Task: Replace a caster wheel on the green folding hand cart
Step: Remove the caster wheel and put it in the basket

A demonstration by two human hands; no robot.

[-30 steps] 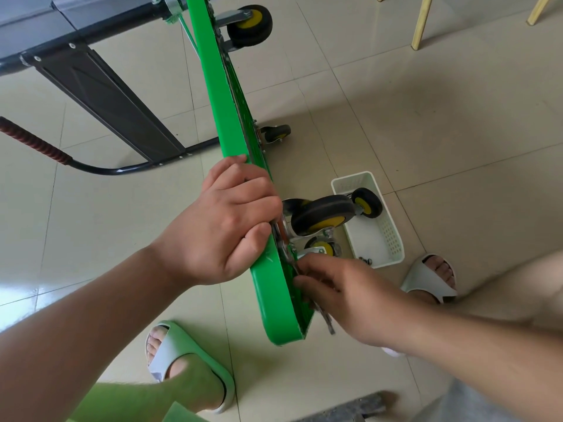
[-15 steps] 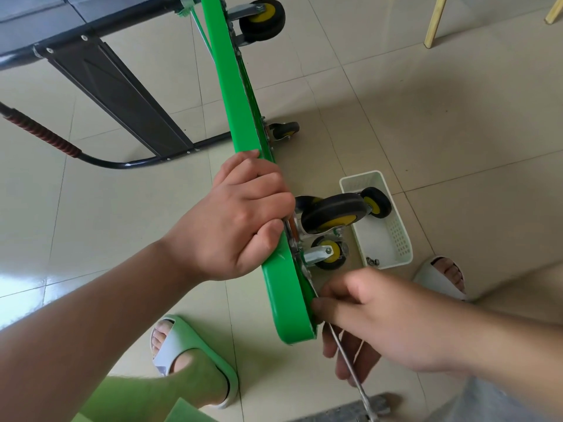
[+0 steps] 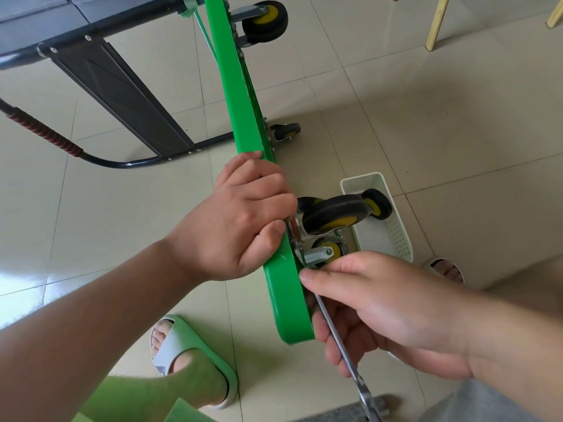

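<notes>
The cart [image 3: 234,95] is gripped on edge by the curled fingers of the left hand [image 3: 240,220] so that the wrench [image 3: 361,391], clasped in the right hand [image 3: 374,306], reaches the caster [image 3: 335,213]

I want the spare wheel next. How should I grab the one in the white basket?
Likely pinch the spare wheel across its black tread, from above: the white basket is open-topped, its walls block low approaches, and the mounted caster crowds its left.

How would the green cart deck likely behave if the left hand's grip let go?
It would probably tip: the green cart deck appears to stand on edge, steadied by the left hand. The caster wheels jut to one side, so it may fall that way. It looks stiff; its long edge runs straight.
</notes>
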